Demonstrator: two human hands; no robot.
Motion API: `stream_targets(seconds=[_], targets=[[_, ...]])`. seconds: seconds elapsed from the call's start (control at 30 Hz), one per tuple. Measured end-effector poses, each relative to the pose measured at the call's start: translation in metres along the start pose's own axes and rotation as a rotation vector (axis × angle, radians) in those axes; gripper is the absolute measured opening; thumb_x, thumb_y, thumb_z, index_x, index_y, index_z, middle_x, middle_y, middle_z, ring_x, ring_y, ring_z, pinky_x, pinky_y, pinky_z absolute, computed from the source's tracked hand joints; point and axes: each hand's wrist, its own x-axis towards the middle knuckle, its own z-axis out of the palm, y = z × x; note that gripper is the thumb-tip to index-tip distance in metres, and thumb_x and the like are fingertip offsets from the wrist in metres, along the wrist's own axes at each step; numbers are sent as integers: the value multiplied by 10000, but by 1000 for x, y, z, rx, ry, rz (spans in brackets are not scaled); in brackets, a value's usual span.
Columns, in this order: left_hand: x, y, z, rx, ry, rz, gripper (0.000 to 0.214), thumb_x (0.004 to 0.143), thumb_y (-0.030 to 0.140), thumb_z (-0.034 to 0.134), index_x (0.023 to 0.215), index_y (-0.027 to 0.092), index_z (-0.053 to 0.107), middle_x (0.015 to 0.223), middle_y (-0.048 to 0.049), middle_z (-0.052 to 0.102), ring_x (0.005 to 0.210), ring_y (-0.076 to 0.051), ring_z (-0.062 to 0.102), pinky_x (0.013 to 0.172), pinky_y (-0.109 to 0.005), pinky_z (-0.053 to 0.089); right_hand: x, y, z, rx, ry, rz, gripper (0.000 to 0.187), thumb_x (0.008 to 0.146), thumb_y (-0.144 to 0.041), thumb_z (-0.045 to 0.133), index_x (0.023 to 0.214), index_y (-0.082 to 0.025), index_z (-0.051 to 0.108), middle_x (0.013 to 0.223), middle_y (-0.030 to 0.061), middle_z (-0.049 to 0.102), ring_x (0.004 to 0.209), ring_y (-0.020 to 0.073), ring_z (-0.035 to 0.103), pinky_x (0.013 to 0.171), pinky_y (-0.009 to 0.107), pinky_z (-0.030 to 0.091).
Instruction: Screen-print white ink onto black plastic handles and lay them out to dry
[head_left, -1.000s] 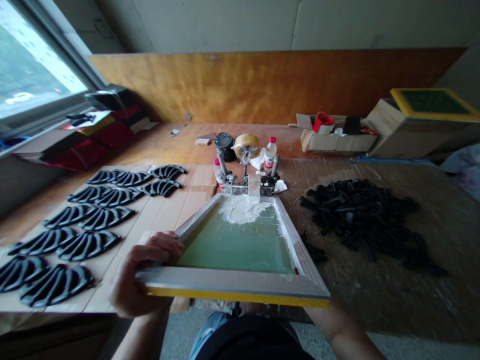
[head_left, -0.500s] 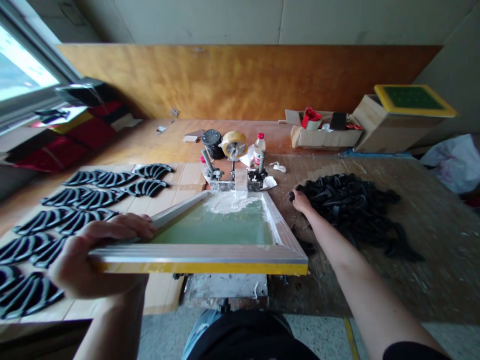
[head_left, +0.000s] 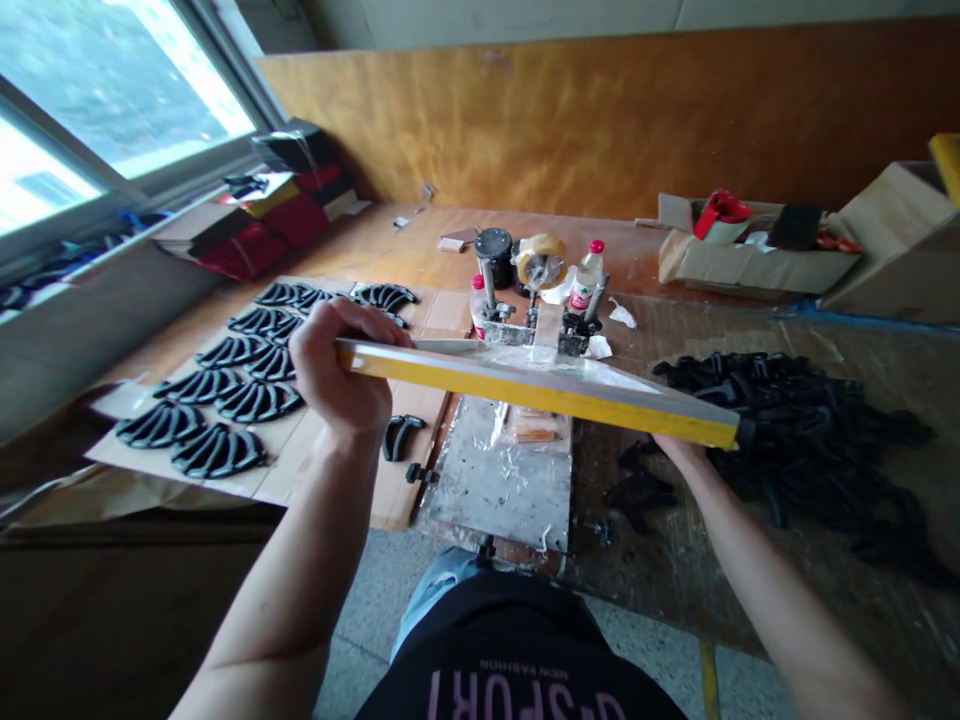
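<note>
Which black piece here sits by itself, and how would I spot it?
Find the big cardboard sheet left of the metal printing base. Near the sheet's edge closest to that base lies one black arched piece. It sits alone, while its neighbours form tidy rows of black pieces further left.

The screen frame [head_left: 536,393] has a bright yellow edge — the ribbed arched pieces [head_left: 219,450] are black, striped with grey highlights.
</note>
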Motion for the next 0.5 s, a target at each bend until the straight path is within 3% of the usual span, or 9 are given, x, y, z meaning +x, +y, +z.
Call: stream_targets(seconds=[0.17,0.27,0.37,0.5], targets=[[9,-2,4,-55,-19,3,395,924,238,313,600,168,529,522,1,517,515,-101,541,526,-272,391,-23,-90,33,308,-59,-153,213,787,-313,663,977,-226,708,980,51,705,926,235,643,874,400,499],[9,1,3,-35,-19,-29,542,969,456,288,580,177,541,514,-8,520,499,-97,513,524,-274,381,-29,-137,60,334,-123,-373,211,815,-178,645,1006,-230,720,1003,47,688,964,206,611,900,375,485],[11,2,-3,-59,-74,-109,668,936,650,187,613,186,544,570,-16,540,552,-109,538,568,-282,418,-31,-155,80,150,-124,-509,229,818,-119,649,1010,-218,726,967,61,682,973,218,571,900,394,475],[17,-10,-9,-117,-156,-295,627,937,632,250,615,177,538,633,-35,566,628,-136,573,648,-309,477,-42,-158,88,7,-54,-513,214,880,-167,589,1038,-226,721,1008,82,661,1000,230,555,904,403,467]])
